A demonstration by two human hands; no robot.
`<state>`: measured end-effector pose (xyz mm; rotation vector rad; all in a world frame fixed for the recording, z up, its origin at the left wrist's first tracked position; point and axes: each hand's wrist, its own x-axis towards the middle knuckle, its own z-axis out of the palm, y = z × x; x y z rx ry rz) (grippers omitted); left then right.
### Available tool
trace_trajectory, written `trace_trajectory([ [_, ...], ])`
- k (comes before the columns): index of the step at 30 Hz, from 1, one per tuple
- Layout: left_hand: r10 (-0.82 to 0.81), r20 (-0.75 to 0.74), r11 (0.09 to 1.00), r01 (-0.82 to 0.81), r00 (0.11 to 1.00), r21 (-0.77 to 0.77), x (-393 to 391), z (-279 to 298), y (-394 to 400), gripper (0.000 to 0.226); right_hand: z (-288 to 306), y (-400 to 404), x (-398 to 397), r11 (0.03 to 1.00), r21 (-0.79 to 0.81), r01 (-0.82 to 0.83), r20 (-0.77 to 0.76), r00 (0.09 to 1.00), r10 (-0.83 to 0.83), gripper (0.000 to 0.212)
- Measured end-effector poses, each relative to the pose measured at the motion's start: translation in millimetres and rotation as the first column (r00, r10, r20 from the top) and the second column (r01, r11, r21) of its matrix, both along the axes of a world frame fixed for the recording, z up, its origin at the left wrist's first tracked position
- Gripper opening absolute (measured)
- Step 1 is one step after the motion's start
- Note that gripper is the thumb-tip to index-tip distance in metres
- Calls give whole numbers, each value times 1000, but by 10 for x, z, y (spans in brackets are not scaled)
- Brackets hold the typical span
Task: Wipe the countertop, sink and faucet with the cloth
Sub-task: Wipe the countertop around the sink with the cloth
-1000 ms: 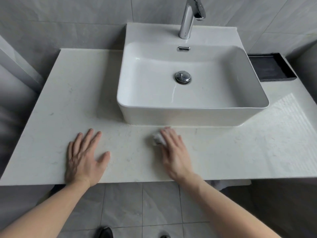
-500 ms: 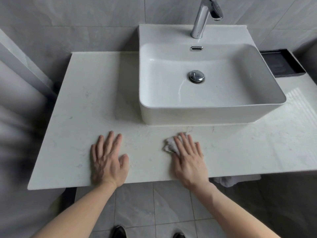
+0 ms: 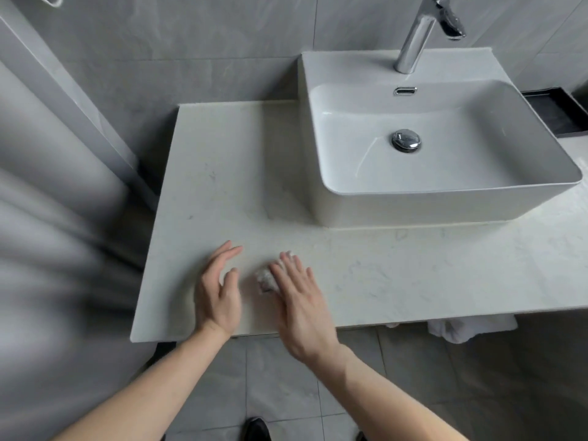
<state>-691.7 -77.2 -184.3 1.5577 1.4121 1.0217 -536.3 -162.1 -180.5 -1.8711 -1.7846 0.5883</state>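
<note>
A small crumpled white cloth [image 3: 265,278] lies on the pale marble countertop [image 3: 413,275] near its front edge, left of the sink's front. My right hand [image 3: 300,300] presses flat on the cloth, fingers spread, covering most of it. My left hand [image 3: 218,291] is just left of the cloth, tilted on its edge with fingers apart, holding nothing. The white rectangular vessel sink [image 3: 429,198] stands at the right with a chrome drain plug [image 3: 405,141]. A chrome faucet [image 3: 423,30] rises behind the basin.
A black tray [image 3: 556,113] sits at the far right behind the sink. A white towel [image 3: 467,329] hangs below the counter's front edge. Grey tiled walls close in at the back and left. Shoes [image 3: 256,429] show on the grey floor tiles.
My right hand has slid the cloth leftwards along the front of the counter, close to my left hand. My left hand has lifted from flat onto its edge. The view has swung left.
</note>
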Motion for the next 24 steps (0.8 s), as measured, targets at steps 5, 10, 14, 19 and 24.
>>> trace_trajectory([
  [5, 173, -219, 985, -162, 960, 66, -791, 59, 307, 49, -85, 75, -620, 993, -70, -94, 145, 984, 103, 62],
  [10, 202, -409, 952, -277, 890, -132, -1276, 33, 458, 58, -133, -181, -2, 995, -68, 68, 245, 968, -49, 59],
  [14, 97, -404, 889, -262, 909, -375, -1416, -120, 428, 47, -144, -403, 734, 932, -92, 350, 304, 902, -308, 60],
  [19, 134, -406, 879, -297, 904, -372, -1410, -194, 389, 50, -49, -373, 1138, 825, -96, 556, 214, 821, -529, 51],
  [24, 165, -394, 882, -314, 904, -351, -1404, -185, 393, 47, 33, 38, 319, 925, 7, 380, 4, 925, -380, 47],
])
